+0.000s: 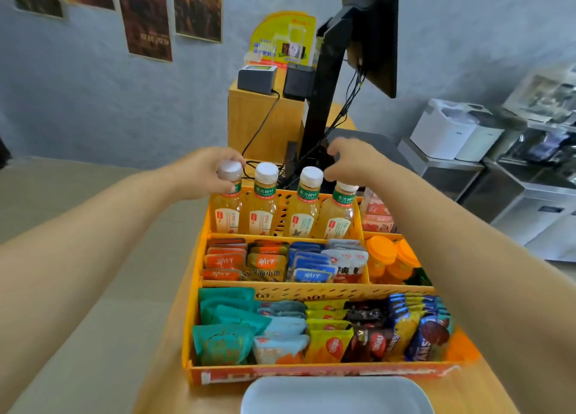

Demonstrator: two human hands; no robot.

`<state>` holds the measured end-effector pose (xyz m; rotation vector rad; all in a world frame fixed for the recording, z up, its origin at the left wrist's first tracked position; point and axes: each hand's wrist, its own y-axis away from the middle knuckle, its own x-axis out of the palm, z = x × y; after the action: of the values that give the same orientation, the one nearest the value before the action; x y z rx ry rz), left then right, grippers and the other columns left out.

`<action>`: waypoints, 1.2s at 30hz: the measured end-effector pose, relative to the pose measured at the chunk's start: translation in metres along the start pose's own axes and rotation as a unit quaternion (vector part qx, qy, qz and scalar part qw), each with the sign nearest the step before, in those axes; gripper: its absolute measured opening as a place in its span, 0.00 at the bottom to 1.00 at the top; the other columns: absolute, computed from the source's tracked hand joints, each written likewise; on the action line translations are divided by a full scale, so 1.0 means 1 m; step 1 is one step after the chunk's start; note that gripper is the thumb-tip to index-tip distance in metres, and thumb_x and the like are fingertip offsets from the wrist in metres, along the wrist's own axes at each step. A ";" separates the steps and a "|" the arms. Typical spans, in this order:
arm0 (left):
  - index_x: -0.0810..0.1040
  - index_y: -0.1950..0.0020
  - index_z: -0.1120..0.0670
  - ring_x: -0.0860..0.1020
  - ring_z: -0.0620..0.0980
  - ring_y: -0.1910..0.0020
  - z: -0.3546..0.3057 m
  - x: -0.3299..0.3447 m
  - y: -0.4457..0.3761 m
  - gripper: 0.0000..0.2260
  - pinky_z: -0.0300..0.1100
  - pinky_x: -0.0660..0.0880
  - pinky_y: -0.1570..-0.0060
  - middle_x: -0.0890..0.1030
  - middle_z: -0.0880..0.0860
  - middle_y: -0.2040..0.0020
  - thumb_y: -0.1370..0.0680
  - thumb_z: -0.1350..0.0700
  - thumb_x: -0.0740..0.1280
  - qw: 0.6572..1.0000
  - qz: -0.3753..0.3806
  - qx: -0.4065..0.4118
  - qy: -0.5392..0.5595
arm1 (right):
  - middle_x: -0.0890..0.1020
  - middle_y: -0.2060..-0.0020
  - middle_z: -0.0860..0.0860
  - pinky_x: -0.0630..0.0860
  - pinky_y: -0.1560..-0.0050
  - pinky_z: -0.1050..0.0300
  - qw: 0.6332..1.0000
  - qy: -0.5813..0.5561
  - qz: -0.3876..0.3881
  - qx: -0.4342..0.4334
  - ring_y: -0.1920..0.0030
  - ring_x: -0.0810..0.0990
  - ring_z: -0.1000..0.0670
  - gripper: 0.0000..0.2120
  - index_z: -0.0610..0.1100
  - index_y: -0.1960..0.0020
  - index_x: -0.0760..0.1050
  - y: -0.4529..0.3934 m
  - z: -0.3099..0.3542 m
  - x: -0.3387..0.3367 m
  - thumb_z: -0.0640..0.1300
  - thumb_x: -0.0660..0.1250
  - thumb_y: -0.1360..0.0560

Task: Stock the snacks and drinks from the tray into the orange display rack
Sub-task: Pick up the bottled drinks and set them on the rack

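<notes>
Left hand (204, 172) grips the neck of the leftmost bottle (227, 201), standing in the rack's (311, 371) back row. Right hand (349, 161) hovers with fingers loosely curled over the two right bottles (339, 209), holding nothing. Snack packets (280, 262) fill the middle and front rows. White tray (336, 396) sits just before the rack on the worktop (162, 367).

The orange display rack (311, 292) looked like matt plastic, its dividers perforated. The four far bottles (261, 208) were clear glossy plastic with white caps and paper-like labels. Snack packets (327, 340) in the near row shone like glossy foil film. The near tray (336, 395) was smooth pale plastic. Beyond stood a matt wood-grain cabinet (252, 127), and to the right brushed metal counters (511, 195).
</notes>
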<state>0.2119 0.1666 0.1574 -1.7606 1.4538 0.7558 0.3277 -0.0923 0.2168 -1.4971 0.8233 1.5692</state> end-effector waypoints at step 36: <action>0.82 0.48 0.54 0.77 0.52 0.52 -0.084 0.176 0.102 0.07 0.42 0.71 0.58 0.83 0.50 0.54 0.26 0.56 0.73 0.976 -0.142 0.066 -0.152 | 0.84 0.48 0.46 0.81 0.54 0.51 0.989 -0.133 0.036 -0.060 0.49 0.82 0.45 0.10 0.46 0.42 0.81 0.132 -0.051 0.118 0.42 0.64 0.21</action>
<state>0.1453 -0.0114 0.0471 -1.6227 1.0007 0.7215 0.2382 -0.1861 0.0861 -1.3134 0.6439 1.8530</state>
